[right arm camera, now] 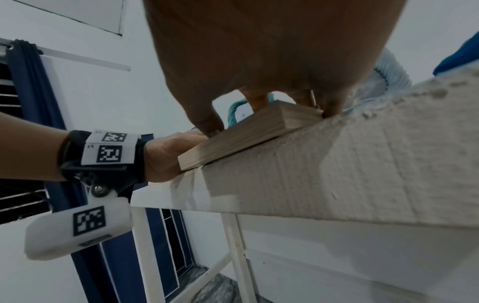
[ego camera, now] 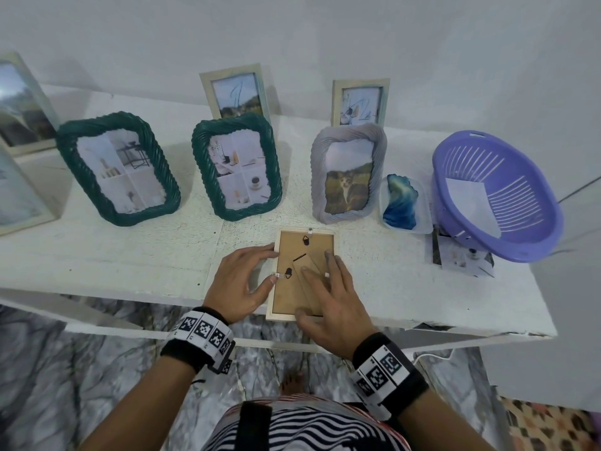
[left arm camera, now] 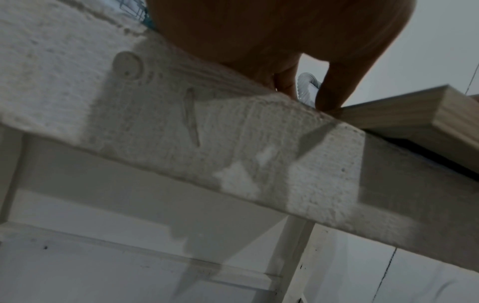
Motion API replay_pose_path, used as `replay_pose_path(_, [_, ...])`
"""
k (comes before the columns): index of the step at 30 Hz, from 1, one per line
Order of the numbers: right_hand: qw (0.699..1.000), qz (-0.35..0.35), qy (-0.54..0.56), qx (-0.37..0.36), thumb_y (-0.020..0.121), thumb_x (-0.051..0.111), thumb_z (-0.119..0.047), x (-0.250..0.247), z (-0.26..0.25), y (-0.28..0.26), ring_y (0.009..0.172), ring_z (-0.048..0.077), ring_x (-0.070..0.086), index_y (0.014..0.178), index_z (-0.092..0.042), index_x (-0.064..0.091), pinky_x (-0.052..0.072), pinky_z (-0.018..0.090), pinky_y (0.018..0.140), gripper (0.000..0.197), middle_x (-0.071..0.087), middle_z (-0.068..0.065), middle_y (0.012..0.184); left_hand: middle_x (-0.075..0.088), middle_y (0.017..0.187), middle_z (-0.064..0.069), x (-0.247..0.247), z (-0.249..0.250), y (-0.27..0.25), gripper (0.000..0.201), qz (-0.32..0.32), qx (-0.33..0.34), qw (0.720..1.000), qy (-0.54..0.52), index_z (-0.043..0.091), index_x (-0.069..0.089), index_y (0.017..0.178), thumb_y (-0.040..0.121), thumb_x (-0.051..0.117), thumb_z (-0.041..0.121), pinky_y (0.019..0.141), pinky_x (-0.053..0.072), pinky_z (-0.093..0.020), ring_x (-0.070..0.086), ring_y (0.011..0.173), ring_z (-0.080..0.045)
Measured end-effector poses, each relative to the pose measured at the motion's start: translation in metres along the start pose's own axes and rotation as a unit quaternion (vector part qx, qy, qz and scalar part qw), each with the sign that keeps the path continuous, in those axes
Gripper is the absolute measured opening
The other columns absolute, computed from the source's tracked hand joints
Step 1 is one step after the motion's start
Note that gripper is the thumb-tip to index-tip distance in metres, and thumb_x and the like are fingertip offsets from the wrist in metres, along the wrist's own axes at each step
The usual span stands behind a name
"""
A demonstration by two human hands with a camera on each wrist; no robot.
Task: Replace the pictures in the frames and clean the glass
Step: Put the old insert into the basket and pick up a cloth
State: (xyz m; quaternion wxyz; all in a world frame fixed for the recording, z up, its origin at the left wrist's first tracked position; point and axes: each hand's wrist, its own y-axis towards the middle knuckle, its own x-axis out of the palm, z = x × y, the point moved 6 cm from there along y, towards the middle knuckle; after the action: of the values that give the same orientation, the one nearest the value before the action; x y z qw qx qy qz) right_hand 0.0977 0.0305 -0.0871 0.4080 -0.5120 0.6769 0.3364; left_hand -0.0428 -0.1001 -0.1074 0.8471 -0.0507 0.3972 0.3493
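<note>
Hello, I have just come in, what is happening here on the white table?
A person is working on a small wooden frame that lies face down at the front edge of the white table, its brown backing up. The left hand touches the frame's left side near a metal tab, and the right hand rests flat on the backing and its stand. The backing is still in place. Behind stand two green frames, a grey frame with a cat picture and a purple basket.
</note>
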Motion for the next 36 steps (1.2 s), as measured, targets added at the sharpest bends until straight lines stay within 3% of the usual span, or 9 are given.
replay_pose_path(7, [0.998, 0.024, 0.039, 0.039, 0.078, 0.047, -0.040, -0.002, 0.000, 0.001, 0.144, 0.034, 0.014, 0.140, -0.020, 0.040, 0.033, 0.041, 0.108, 0.066, 0.014, 0.020, 0.157, 0.050, 0.140, 0.021, -0.001, 0.000, 0.000, 0.042, -0.008, -0.008, 1.000, 0.001, 0.034, 0.057, 0.128, 0.089, 0.053, 0.051, 0.102, 0.032, -0.033, 0.047, 0.126, -0.010])
replay_pose_path(11, [0.998, 0.006, 0.058, 0.036, 0.081, 0.044, -0.042, -0.001, 0.000, 0.000, 0.145, 0.032, 0.011, 0.142, -0.019, 0.039, 0.027, 0.039, 0.110, 0.065, 0.016, 0.018, 0.157, 0.051, 0.140, 0.019, -0.002, 0.001, 0.001, 0.044, -0.012, -0.011, 1.000, 0.008, 0.032, 0.056, 0.129, 0.089, 0.053, 0.049, 0.104, 0.033, -0.036, 0.046, 0.126, -0.011])
replay_pose_path(16, [0.995, 0.065, 0.065, 0.038, 0.091, 0.037, -0.027, -0.017, 0.004, -0.001, 0.114, 0.034, 0.044, 0.131, -0.009, 0.051, 0.041, 0.046, 0.099, 0.045, 0.050, 0.020, 0.133, 0.053, 0.139, 0.011, -0.003, 0.008, -0.001, 0.054, -0.019, -0.027, 0.999, 0.005, 0.026, 0.053, 0.135, 0.089, 0.046, 0.053, 0.106, 0.036, -0.043, 0.044, 0.127, -0.014])
replay_pose_path(20, [0.994, 0.073, 0.072, 0.023, 0.094, 0.033, -0.024, -0.022, 0.003, 0.003, 0.109, 0.027, 0.051, 0.129, -0.009, 0.051, 0.032, 0.026, 0.097, 0.043, 0.056, 0.011, 0.128, 0.056, 0.134, 0.016, -0.004, 0.024, -0.001, 0.051, -0.039, -0.087, 0.985, -0.143, 0.035, 0.051, 0.135, 0.091, 0.043, 0.059, 0.103, 0.037, -0.028, 0.048, 0.126, -0.003])
replay_pose_path(22, [0.989, 0.066, 0.119, 0.051, 0.097, 0.039, -0.023, -0.025, 0.008, 0.004, 0.110, 0.022, 0.049, 0.133, -0.012, 0.050, 0.032, 0.023, 0.095, 0.039, 0.058, 0.007, 0.126, 0.060, 0.126, 0.022, -0.007, 0.032, 0.000, 0.036, -0.014, -0.141, 0.958, -0.249, 0.032, 0.054, 0.131, 0.098, 0.046, 0.046, 0.097, 0.039, -0.018, 0.052, 0.118, 0.008])
replay_pose_path(26, [0.955, 0.031, 0.274, 0.108, 0.100, 0.047, -0.030, -0.031, 0.014, 0.007, 0.112, 0.013, 0.057, 0.136, -0.021, 0.047, 0.050, 0.034, 0.096, 0.038, 0.061, -0.001, 0.123, 0.067, 0.117, 0.010, -0.025, 0.041, 0.003, 0.027, 0.119, -0.221, 0.895, -0.370, 0.024, 0.061, 0.118, 0.106, 0.038, 0.031, 0.097, 0.049, -0.032, 0.063, 0.112, -0.011])
replay_pose_path(28, [0.940, 0.022, 0.320, 0.116, 0.098, 0.046, -0.039, -0.038, 0.012, 0.009, 0.109, 0.005, 0.060, 0.137, -0.023, 0.046, 0.050, 0.024, 0.093, 0.042, 0.063, 0.000, 0.123, 0.066, 0.120, 0.005, -0.034, 0.051, 0.007, 0.031, 0.145, -0.240, 0.879, -0.386, 0.026, 0.060, 0.118, 0.107, 0.032, 0.035, 0.092, 0.051, -0.031, 0.065, 0.109, -0.015])
replay_pose_path(30, [0.930, 0.038, 0.344, 0.125, 0.095, 0.045, -0.043, -0.051, 0.011, 0.010, 0.100, -0.005, 0.061, 0.136, -0.022, 0.047, 0.047, 0.013, 0.085, 0.046, 0.066, -0.002, 0.116, 0.068, 0.118, 0.003, -0.040, 0.068, 0.013, 0.036, 0.142, -0.229, 0.877, -0.398, 0.027, 0.060, 0.118, 0.106, 0.028, 0.040, 0.089, 0.051, -0.030, 0.068, 0.104, -0.018])
replay_pose_path(36, [0.829, 0.082, 0.510, 0.214, 0.094, 0.048, -0.046, -0.078, 0.024, 0.004, 0.093, 0.015, 0.068, 0.129, -0.025, 0.051, 0.057, 0.031, 0.067, 0.042, 0.068, 0.004, 0.107, 0.069, 0.123, 0.001, -0.018, 0.104, 0.027, 0.055, 0.020, -0.169, 0.894, -0.415, 0.025, 0.056, 0.129, 0.095, 0.026, 0.057, 0.097, 0.048, -0.031, 0.067, 0.109, -0.014])
